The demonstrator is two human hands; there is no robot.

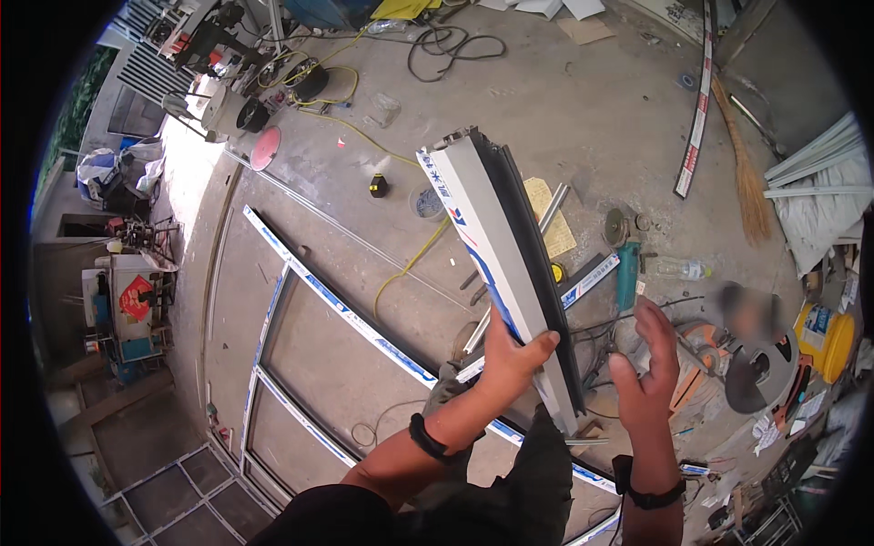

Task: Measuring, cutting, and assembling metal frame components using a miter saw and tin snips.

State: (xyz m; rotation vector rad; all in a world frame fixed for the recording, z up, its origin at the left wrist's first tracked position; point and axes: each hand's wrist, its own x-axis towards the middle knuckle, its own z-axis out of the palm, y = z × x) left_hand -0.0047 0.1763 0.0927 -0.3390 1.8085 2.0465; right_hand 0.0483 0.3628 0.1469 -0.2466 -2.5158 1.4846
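My left hand (pixel 519 355) is wrapped round a long aluminium profile (pixel 487 237), pale grey on one face, dark on the other, with blue-and-white film along an edge. The profile is raised at a slant above the floor, its cut end pointing away from me. To its right my right hand (pixel 648 364) is off the profile, fingers apart and holding nothing. Beyond that hand a teal angle grinder (pixel 626 273) lies on the floor. A shorter film-covered profile piece (pixel 592 280) rests between the grinder and the held profile.
A frame of film-covered profiles (pixel 337 305) lies across the floor at left and under my legs. A cut-off saw (pixel 760 373) and a yellow bucket (pixel 824 341) stand at right. Also around are a broom (pixel 742 173), a tape measure (pixel 379 186) and a yellow cable (pixel 414 259).
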